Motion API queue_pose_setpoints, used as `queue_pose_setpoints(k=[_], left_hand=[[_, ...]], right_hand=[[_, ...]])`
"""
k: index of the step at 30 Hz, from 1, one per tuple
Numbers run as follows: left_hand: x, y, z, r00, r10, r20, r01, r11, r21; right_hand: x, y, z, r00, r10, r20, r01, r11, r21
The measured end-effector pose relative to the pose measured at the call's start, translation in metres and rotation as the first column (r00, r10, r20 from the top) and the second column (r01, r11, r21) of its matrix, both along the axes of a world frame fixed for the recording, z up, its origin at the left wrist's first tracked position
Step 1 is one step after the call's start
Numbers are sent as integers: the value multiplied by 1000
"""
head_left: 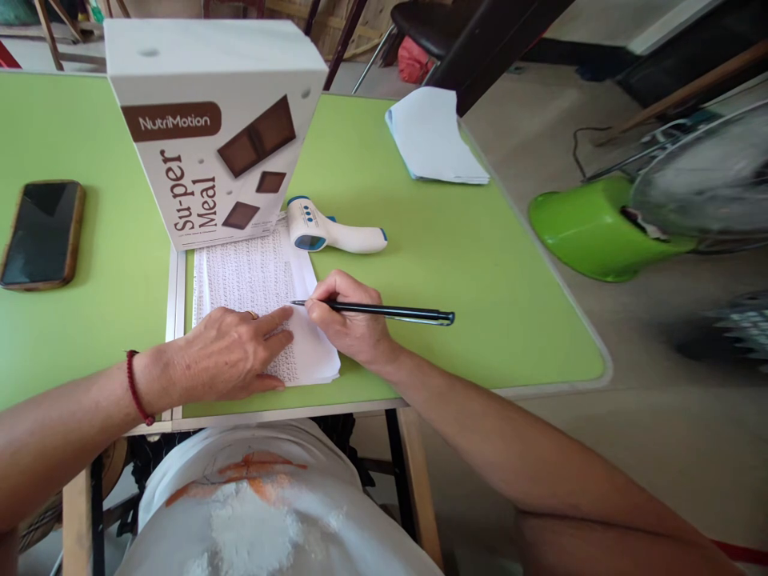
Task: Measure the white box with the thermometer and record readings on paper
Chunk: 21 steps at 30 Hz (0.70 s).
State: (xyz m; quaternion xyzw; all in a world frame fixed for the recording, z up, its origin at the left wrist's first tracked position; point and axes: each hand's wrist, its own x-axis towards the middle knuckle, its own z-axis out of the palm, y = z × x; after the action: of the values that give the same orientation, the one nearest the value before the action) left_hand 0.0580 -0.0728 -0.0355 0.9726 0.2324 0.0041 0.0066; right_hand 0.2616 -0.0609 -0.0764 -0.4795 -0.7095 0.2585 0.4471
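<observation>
A stack of paper sheets (240, 276) with dense handwriting lies on the green table in front of me. My left hand (231, 356) rests flat across the lower left of the sheets, fingers spread and holding nothing. In my right hand (354, 324) is a black pen (396, 310), pinched near its tip, which points at the paper just above my left fingertips. A white infrared thermometer (339, 228) lies past the top right of the sheets. The white NutriMotion box (222, 136) stands upright at their far edge and hides part of them.
On the green table (480, 320), a phone (45, 232) lies at the left and folded white papers (438, 140) sit near the far right edge. Beyond the table, a green plastic stool (600, 228) and a fan (708, 176) stand on the floor.
</observation>
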Motion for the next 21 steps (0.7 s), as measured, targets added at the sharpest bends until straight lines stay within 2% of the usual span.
queue_pose_setpoints(k=[13, 21], left_hand=[[-4, 1, -3, 1000, -14, 18, 14, 999, 43], [-2, 1, -2, 1000, -14, 17, 14, 999, 38]], right_hand=[[0, 0, 0, 998, -56, -6, 56, 998, 28], [-1, -1, -1, 1000, -22, -9, 22, 999, 42]])
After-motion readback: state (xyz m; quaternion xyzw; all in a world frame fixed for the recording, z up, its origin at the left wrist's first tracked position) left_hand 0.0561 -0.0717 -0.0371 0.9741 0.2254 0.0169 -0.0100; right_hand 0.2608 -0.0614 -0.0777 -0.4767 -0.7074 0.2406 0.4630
